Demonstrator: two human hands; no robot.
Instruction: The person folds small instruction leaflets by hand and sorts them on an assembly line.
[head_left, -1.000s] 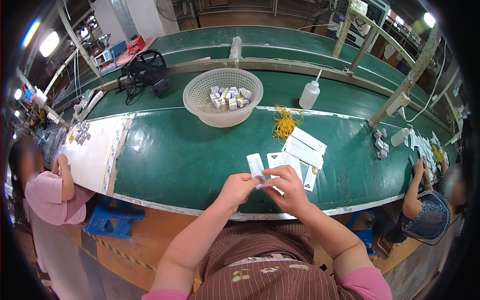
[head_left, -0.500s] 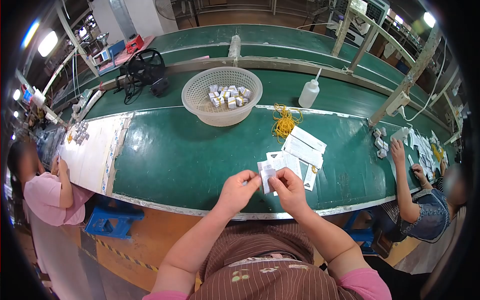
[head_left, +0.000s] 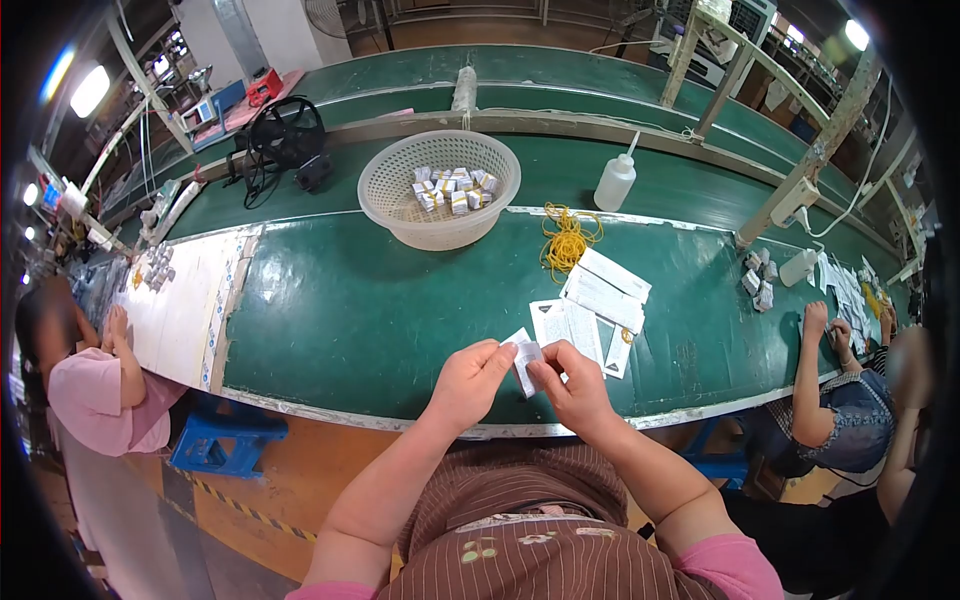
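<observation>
A small folded white paper (head_left: 524, 366) is held between my two hands just inside the table's front edge. My left hand (head_left: 474, 378) pinches its left side, and my right hand (head_left: 570, 380) pinches its right side. Behind my right hand, printed white sheets (head_left: 603, 290) lie overlapping on the green table. A tangle of yellow rubber bands (head_left: 568, 240) is beyond them. Further left, a white perforated basket (head_left: 440, 235) holds several small white paper bundles (head_left: 460, 202) with yellow bands.
A white squeeze bottle (head_left: 615, 182) stands behind the rubber bands. A black fan-like device (head_left: 287, 135) lies at the back left. One co-worker (head_left: 110, 395) sits at the left, others (head_left: 845, 415) at the right, near small bundles (head_left: 760, 280). Metal posts rise behind.
The paper between my hands has turned and tilted, and my fingers have shifted on it. A right-hand co-worker's arm has drawn back from a bottle. The left co-worker's hands have moved.
</observation>
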